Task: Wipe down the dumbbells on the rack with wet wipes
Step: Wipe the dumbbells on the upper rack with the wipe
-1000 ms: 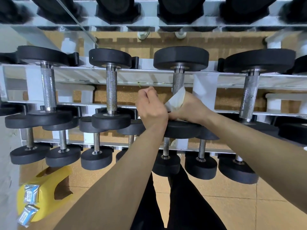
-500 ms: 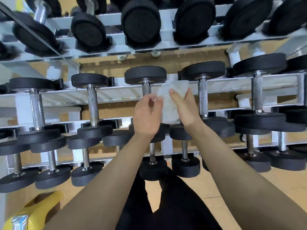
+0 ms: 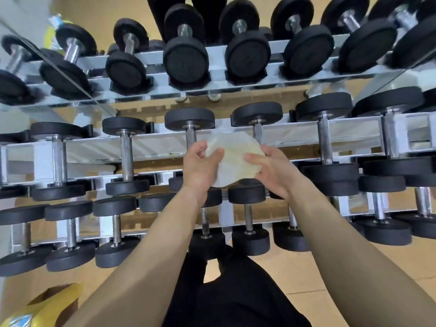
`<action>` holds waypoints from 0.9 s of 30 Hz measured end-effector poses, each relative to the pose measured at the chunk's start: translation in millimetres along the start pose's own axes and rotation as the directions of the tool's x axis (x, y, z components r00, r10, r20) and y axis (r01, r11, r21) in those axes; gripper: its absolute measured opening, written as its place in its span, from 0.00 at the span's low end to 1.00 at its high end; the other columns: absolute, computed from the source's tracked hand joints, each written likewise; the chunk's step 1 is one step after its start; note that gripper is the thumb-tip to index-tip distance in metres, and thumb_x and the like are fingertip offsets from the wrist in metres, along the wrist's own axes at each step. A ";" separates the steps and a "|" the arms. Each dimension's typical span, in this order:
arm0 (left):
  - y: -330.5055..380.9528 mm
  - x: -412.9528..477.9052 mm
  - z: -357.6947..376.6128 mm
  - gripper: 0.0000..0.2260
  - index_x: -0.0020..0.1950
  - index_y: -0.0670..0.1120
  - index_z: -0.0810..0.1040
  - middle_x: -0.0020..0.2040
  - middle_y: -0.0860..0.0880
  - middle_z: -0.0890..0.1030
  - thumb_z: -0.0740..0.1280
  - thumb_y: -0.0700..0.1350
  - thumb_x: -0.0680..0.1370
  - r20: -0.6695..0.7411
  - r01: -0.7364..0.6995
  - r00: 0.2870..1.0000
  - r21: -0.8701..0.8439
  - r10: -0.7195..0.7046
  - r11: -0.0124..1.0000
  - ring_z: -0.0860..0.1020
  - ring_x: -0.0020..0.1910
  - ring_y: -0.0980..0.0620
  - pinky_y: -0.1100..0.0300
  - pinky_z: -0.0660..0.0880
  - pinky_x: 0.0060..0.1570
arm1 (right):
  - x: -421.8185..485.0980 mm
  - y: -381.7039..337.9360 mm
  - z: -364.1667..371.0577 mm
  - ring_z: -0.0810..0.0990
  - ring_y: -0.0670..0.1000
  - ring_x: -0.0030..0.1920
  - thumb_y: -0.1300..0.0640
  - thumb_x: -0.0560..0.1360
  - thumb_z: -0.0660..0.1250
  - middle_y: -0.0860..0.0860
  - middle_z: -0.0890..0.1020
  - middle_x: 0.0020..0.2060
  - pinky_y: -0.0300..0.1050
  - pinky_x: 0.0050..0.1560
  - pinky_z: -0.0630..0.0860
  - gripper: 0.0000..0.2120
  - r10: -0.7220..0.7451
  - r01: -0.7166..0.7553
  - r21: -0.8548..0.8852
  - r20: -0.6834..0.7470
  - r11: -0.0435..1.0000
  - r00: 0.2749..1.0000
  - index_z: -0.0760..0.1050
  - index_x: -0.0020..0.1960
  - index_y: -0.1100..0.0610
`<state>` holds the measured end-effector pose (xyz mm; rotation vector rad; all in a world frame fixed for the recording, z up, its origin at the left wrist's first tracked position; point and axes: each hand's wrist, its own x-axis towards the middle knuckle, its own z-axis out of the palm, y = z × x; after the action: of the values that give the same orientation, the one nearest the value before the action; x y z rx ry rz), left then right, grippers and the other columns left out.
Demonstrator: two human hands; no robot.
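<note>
Wipe [image 3: 236, 159] spans both hands: left hand [image 3: 200, 168] and right hand [image 3: 274, 172] pinch its edges; dumbbell handle [image 3: 191, 138] lies just beyond left fingers [image 3: 200, 146], axis pointing away.

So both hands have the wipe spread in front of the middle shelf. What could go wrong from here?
1. The wet wipe is only pinched at its edges by the left hand and right hand; it could slip and fall to the floor.
2. It looks yellowish and creased, so it may smear dirt rather than lift it.
3. The dumbbells sit close together on the rack; knuckles could knock a neighbouring head.
</note>
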<state>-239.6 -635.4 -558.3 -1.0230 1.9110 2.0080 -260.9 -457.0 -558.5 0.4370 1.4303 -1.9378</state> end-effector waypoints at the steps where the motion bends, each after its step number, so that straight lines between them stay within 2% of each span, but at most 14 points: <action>1: -1.2 -1.4 1.3 0.08 0.55 0.49 0.79 0.53 0.47 0.85 0.73 0.42 0.78 0.017 -0.009 1.000 0.002 0.009 1.000 0.84 0.52 0.47 0.47 0.83 0.54 | -4.0 1.2 -1.4 0.80 0.60 0.64 0.62 0.76 0.71 0.59 0.81 0.64 0.57 0.63 0.78 0.23 -0.001 0.001 0.051 -0.007 0.999 1.000 0.73 0.70 0.63; 4: -2.9 -3.6 2.9 0.09 0.55 0.49 0.77 0.53 0.46 0.84 0.72 0.39 0.78 0.052 -0.046 0.998 -0.001 0.046 0.999 0.84 0.52 0.47 0.52 0.83 0.51 | -13.1 7.6 -2.7 0.82 0.61 0.62 0.66 0.78 0.67 0.59 0.82 0.62 0.57 0.59 0.80 0.19 -0.022 0.032 0.199 -0.051 0.979 0.998 0.73 0.68 0.61; 7: -6.9 0.8 1.7 0.14 0.59 0.50 0.76 0.56 0.46 0.83 0.73 0.39 0.77 0.055 -0.022 0.998 -0.008 0.022 1.000 0.83 0.54 0.47 0.54 0.82 0.51 | -22.0 7.3 4.6 0.85 0.58 0.54 0.68 0.79 0.66 0.58 0.82 0.56 0.49 0.44 0.83 0.12 -0.055 0.070 0.079 -0.178 0.994 0.983 0.75 0.61 0.60; 9: -8.1 2.8 1.9 0.17 0.64 0.50 0.75 0.58 0.47 0.82 0.74 0.42 0.77 0.041 -0.012 0.999 0.026 0.011 1.000 0.82 0.55 0.48 0.53 0.82 0.55 | -24.9 8.5 8.1 0.86 0.56 0.49 0.66 0.78 0.70 0.58 0.82 0.52 0.45 0.39 0.82 0.07 -0.097 0.082 -0.060 -0.336 0.995 0.937 0.74 0.53 0.58; 11: -8.1 3.4 3.9 0.17 0.65 0.51 0.74 0.60 0.48 0.80 0.74 0.43 0.78 0.029 -0.017 0.999 0.040 0.016 0.999 0.81 0.55 0.49 0.52 0.81 0.57 | -25.2 13.0 7.6 0.85 0.57 0.48 0.64 0.75 0.74 0.57 0.81 0.50 0.44 0.36 0.81 0.12 -0.147 0.098 -0.122 -0.506 0.988 0.850 0.71 0.46 0.56; 13: -6.2 -1.1 7.8 0.15 0.63 0.53 0.73 0.61 0.48 0.79 0.72 0.44 0.79 0.032 -0.020 0.999 0.030 0.019 0.999 0.80 0.53 0.51 0.54 0.80 0.57 | -26.9 16.4 6.1 0.85 0.57 0.48 0.62 0.72 0.77 0.57 0.81 0.50 0.45 0.36 0.80 0.14 -0.149 0.087 -0.130 -0.616 0.988 0.774 0.72 0.48 0.56; 14: -5.7 -3.0 10.8 0.15 0.62 0.53 0.73 0.61 0.48 0.79 0.72 0.45 0.79 0.030 -0.024 0.999 0.027 0.024 0.999 0.80 0.53 0.51 0.54 0.79 0.57 | -28.7 16.9 6.3 0.85 0.57 0.47 0.61 0.73 0.77 0.57 0.82 0.50 0.45 0.38 0.79 0.14 -0.122 0.059 -0.120 -0.632 0.991 0.766 0.74 0.52 0.58; 16: -3.5 -6.8 15.0 0.13 0.62 0.52 0.74 0.58 0.48 0.80 0.72 0.47 0.79 0.034 -0.012 0.999 0.005 0.011 1.000 0.80 0.51 0.51 0.55 0.81 0.53 | -33.3 17.3 4.9 0.84 0.56 0.46 0.59 0.75 0.75 0.57 0.84 0.49 0.47 0.42 0.79 0.15 -0.006 -0.006 -0.019 -0.589 1.000 0.808 0.77 0.59 0.62; 18: -0.5 -8.9 17.9 0.13 0.63 0.50 0.76 0.53 0.48 0.81 0.71 0.47 0.80 0.053 0.017 0.998 -0.016 -0.016 1.000 0.81 0.45 0.51 0.59 0.81 0.41 | -41.6 16.4 3.0 0.84 0.55 0.48 0.56 0.77 0.73 0.57 0.85 0.51 0.46 0.40 0.80 0.16 0.114 -0.079 0.092 -0.483 0.993 0.868 0.78 0.62 0.61; 20: 0.5 -6.6 19.3 0.13 0.63 0.49 0.76 0.50 0.50 0.80 0.71 0.46 0.80 0.066 0.018 0.998 -0.004 -0.017 1.000 0.81 0.40 0.52 0.61 0.82 0.37 | -45.4 16.9 -2.1 0.84 0.55 0.52 0.54 0.77 0.72 0.57 0.85 0.55 0.46 0.40 0.80 0.18 0.109 -0.054 0.144 -0.413 0.988 0.904 0.78 0.64 0.59; 22: -1.1 -2.9 22.6 0.11 0.61 0.51 0.75 0.54 0.49 0.80 0.71 0.48 0.80 0.067 -0.015 0.998 0.070 0.010 0.997 0.81 0.43 0.52 0.60 0.83 0.40 | -44.8 17.7 -10.5 0.84 0.57 0.56 0.54 0.79 0.70 0.58 0.84 0.59 0.47 0.44 0.81 0.18 0.032 0.063 0.219 -0.405 0.974 0.914 0.76 0.67 0.59; 24: -4.4 -0.5 30.1 0.10 0.57 0.54 0.74 0.58 0.48 0.80 0.71 0.51 0.79 0.090 -0.036 0.996 0.152 0.022 0.988 0.81 0.48 0.51 0.56 0.82 0.49 | -42.8 16.6 -17.6 0.83 0.57 0.59 0.55 0.81 0.66 0.59 0.83 0.60 0.51 0.51 0.82 0.17 -0.001 0.139 0.324 -0.391 0.936 0.920 0.75 0.67 0.60; 25: -5.6 -1.0 35.4 0.09 0.56 0.55 0.74 0.59 0.47 0.80 0.71 0.52 0.79 0.105 -0.036 0.994 0.177 0.017 0.984 0.80 0.48 0.50 0.54 0.81 0.53 | -41.0 15.2 -21.2 0.83 0.58 0.60 0.55 0.81 0.65 0.58 0.83 0.61 0.54 0.54 0.82 0.16 0.007 0.141 0.360 -0.381 0.922 0.925 0.75 0.67 0.59; 27: -9.8 1.0 47.3 0.08 0.53 0.57 0.73 0.56 0.47 0.81 0.70 0.53 0.79 0.108 -0.019 0.994 0.185 -0.001 0.983 0.79 0.46 0.50 0.54 0.79 0.52 | -33.6 11.5 -29.4 0.83 0.57 0.60 0.54 0.82 0.64 0.57 0.84 0.59 0.56 0.55 0.82 0.13 0.038 0.103 0.334 -0.390 0.937 0.920 0.76 0.64 0.57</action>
<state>-251.2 -590.0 -569.9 -0.8441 2.0028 1.8081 -232.7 -420.6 -555.7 1.0222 1.3271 -2.2287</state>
